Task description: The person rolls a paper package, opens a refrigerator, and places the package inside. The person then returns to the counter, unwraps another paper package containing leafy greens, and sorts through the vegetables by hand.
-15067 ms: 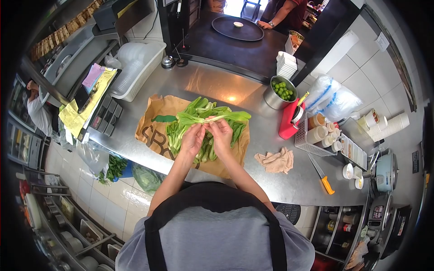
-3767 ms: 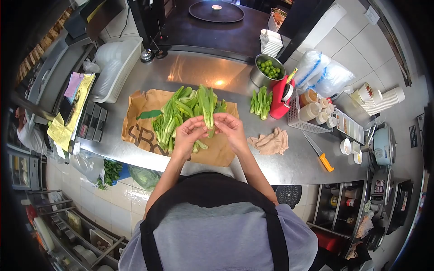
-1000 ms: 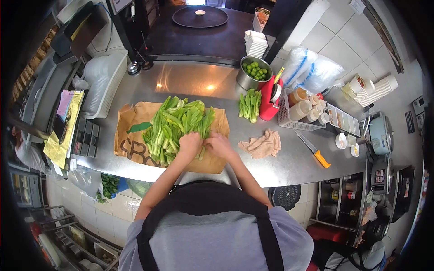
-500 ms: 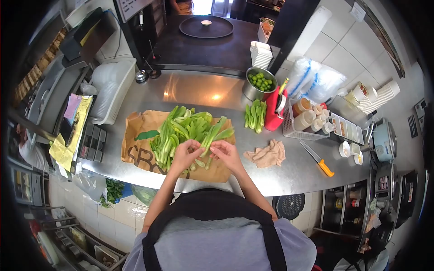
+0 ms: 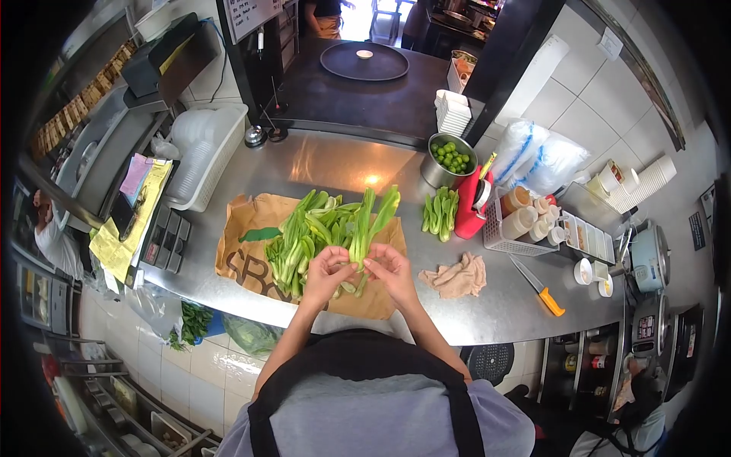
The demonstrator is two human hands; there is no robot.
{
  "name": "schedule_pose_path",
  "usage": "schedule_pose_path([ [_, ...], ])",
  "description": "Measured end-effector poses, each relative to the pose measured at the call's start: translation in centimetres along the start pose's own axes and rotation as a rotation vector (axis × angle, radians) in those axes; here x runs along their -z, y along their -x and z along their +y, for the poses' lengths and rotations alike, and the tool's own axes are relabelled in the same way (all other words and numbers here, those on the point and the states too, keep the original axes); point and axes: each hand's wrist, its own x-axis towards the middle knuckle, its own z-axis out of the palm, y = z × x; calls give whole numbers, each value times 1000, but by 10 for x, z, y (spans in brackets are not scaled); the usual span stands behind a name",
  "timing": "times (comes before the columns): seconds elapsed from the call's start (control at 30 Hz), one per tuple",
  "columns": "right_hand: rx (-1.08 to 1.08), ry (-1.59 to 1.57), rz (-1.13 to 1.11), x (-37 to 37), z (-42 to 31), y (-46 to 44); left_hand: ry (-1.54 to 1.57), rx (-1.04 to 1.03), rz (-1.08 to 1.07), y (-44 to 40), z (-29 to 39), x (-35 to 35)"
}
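Note:
Both my hands pinch the lower stems of a small bunch of bok choy (image 5: 366,231), its green leaves pointing up and away from me. My left hand (image 5: 330,274) has thumb and fingertips closed at the left side of the stems. On the right side, my right hand (image 5: 391,276) grips the same stems, its fingers close to the left ones. Beneath and to the left, a loose heap of bok choy (image 5: 298,242) lies on a printed brown paper bag (image 5: 242,222). A smaller bok choy pile (image 5: 441,213) rests on the steel counter, right of the bag.
To the right lie a crumpled cloth (image 5: 454,276) and an orange-handled knife (image 5: 542,289). Behind them stand a metal pot of green limes (image 5: 449,158), a red container (image 5: 474,206) and a basket of sauce bottles (image 5: 521,221). At left is a white bin of plastic lids (image 5: 199,152).
The held bok choy has turned more upright, and my hands have come closer together on its stems. The whole view has shifted slightly, with the counter appearing further right and lower.

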Motion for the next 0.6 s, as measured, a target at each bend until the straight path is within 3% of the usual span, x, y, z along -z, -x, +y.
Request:
schedule_pose_path([
  [0.27,-88,-51,-94,5,3,-2,-255,-192,78,3,-5,-6],
  [0.47,12,-57,-92,2,-8,-6,-155,-191,65,2,-2,-9],
  [0.6,52,25,-136,5,-6,-12,69,41,-11,1,10,-7],
])
